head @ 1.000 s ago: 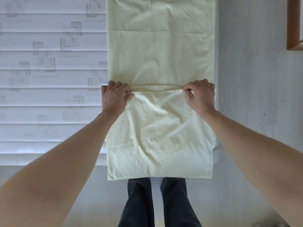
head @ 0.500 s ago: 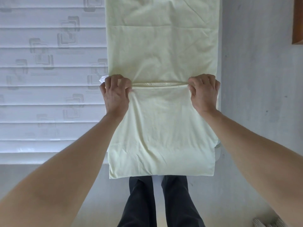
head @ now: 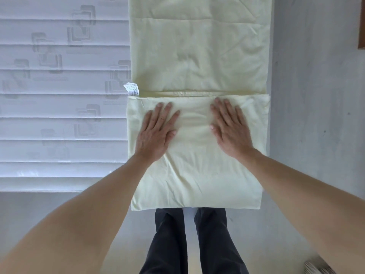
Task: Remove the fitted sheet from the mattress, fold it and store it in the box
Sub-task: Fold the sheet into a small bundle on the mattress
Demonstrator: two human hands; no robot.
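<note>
The pale yellow fitted sheet [head: 199, 56] lies as a long narrow strip along the right side of the white quilted mattress [head: 59, 95]. Its near end is folded over onto itself, making a doubled panel that hangs past the mattress's front edge. My left hand [head: 157, 131] lies flat on the left half of that panel, fingers straight. My right hand [head: 230, 128] presses flat on the right half. A white care label [head: 132, 89] sticks out at the fold's left corner. The box is not in view.
Grey floor [head: 316, 115] runs along the right of the mattress and in front of it. A brown wooden piece of furniture [head: 361, 22] shows at the top right edge. My dark trousers [head: 189, 244] are below the sheet. A striped object [head: 316, 269] sits at the bottom right.
Both hands let go of the folded edge they were gripping, moved inward and now lie flat on the folded panel. The fold's edge has settled a little farther up the strip.
</note>
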